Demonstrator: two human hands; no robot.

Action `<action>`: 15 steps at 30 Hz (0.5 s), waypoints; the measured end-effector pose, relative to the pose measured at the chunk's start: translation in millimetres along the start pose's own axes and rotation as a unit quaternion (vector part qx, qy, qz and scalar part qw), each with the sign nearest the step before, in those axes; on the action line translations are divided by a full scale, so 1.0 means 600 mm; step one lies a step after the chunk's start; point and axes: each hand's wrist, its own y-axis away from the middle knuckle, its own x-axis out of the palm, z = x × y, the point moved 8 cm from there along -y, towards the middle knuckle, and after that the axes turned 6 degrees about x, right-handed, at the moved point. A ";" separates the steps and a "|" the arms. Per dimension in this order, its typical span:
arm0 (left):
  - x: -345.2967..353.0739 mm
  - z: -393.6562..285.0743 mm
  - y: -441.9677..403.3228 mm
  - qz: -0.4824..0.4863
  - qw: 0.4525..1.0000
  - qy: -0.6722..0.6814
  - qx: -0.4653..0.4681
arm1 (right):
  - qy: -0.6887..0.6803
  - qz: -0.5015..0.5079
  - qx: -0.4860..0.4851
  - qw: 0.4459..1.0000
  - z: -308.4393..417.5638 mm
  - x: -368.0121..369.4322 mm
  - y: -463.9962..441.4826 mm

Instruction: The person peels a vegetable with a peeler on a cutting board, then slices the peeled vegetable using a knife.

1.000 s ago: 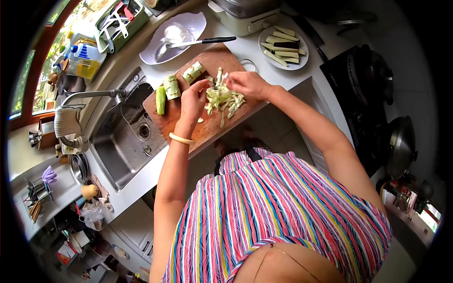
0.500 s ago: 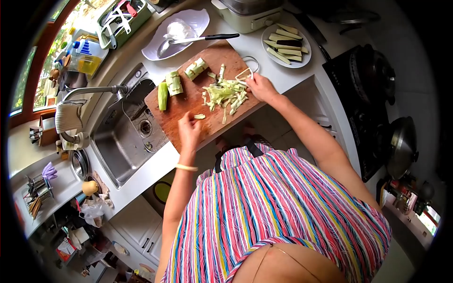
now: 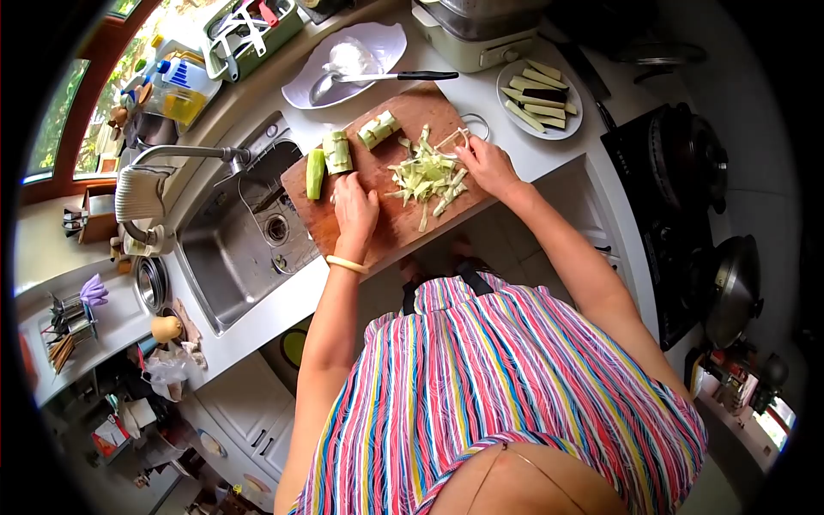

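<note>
My right hand (image 3: 487, 165) is closed round a white peeler (image 3: 452, 139) at the cutting board's right side. My left hand (image 3: 354, 209) reaches over the wooden cutting board (image 3: 386, 236), fingers stretched out at the lower end of a celtuce piece (image 3: 337, 152) with rough peel; whether they touch it I cannot tell. Left of that lies a smooth, peeled green celtuce piece (image 3: 315, 174). Another unpeeled celtuce piece (image 3: 378, 130) rests farther back. A heap of pale green peelings (image 3: 429, 178) covers the board's right part, near the peeler.
Left of the board is a metal sink (image 3: 219, 283) with a faucet (image 3: 184, 151). Behind stand a white leaf-shaped dish (image 3: 296, 90) with a ladle (image 3: 382, 76) across it and a steamer (image 3: 472, 43). A plate (image 3: 573, 124) of eggplant strips and a black stove (image 3: 639, 189) are to the right.
My left hand has moved up the board to the middle celtuce piece. The small peel scrap by its fingertips no longer shows there. The whole view has shifted slightly.
</note>
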 end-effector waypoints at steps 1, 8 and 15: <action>0.007 0.015 0.006 0.014 0.998 -0.042 -0.034 | 0.007 -0.002 0.004 1.000 -0.007 0.003 0.002; -0.028 -0.072 -0.062 -0.071 0.991 0.101 0.048 | -0.037 0.023 -0.009 0.999 0.018 -0.004 -0.001; -0.046 0.060 -0.104 0.089 0.979 -0.120 -0.141 | 0.001 0.036 -0.015 0.999 0.037 -0.014 0.005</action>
